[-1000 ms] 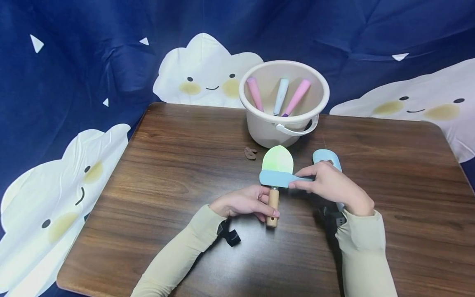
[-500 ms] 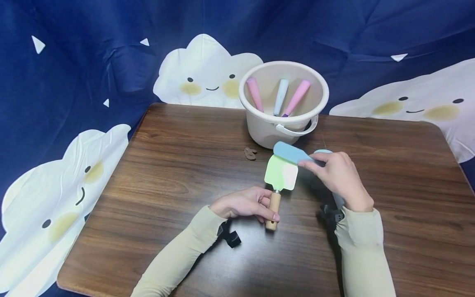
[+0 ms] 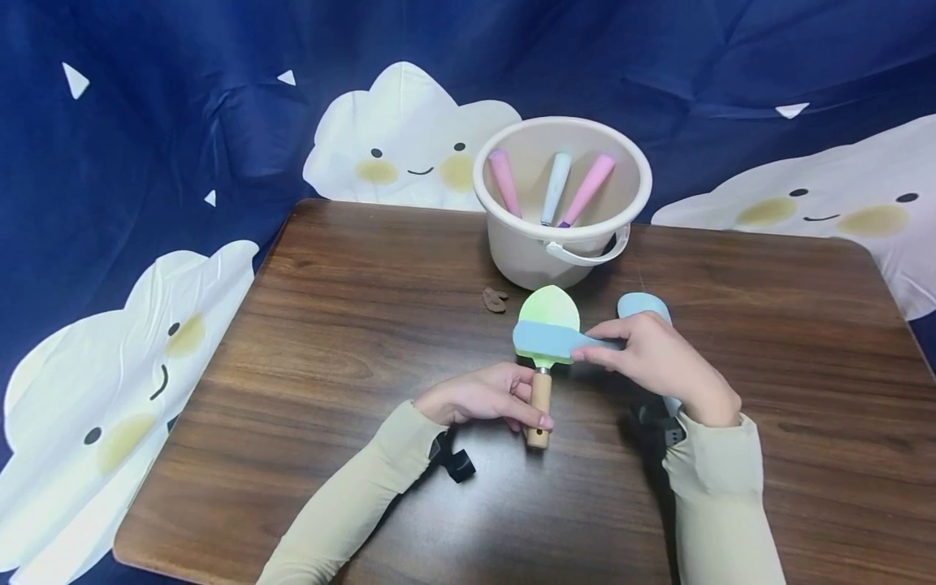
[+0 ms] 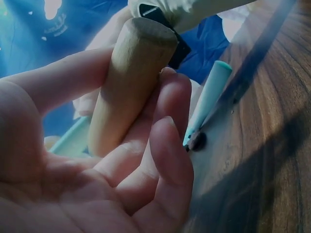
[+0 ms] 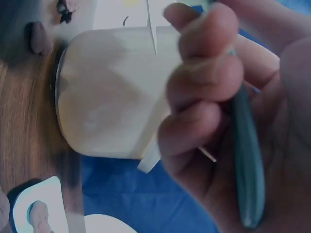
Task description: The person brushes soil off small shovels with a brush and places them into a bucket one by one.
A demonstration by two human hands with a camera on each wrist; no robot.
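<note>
My left hand (image 3: 486, 398) grips the wooden handle (image 4: 133, 87) of a trowel with a light green blade (image 3: 550, 305). The blade points toward the bucket. In my right hand (image 3: 661, 357) is a blue spatula (image 3: 544, 337), its flat blade lying across the lower part of the green one. The right wrist view shows its teal handle (image 5: 248, 160) running through the curled fingers. Beneath my right hand a light blue scoop (image 3: 642, 304) lies on the table, partly hidden. A brown lump (image 5: 40, 216) sits in its bowl.
Behind the trowel stands a beige bucket (image 3: 515, 252) with two pink handles and a light blue one inside. Its white bail (image 3: 592, 258) hangs at the front. Brown pieces (image 3: 494, 301) lie left of the trowel on the wooden table (image 3: 351, 309).
The blue spatula was lower on the green blade, moved up to its tip half a second ago, and is now back down near the handle end. My left hand has hardly moved.
</note>
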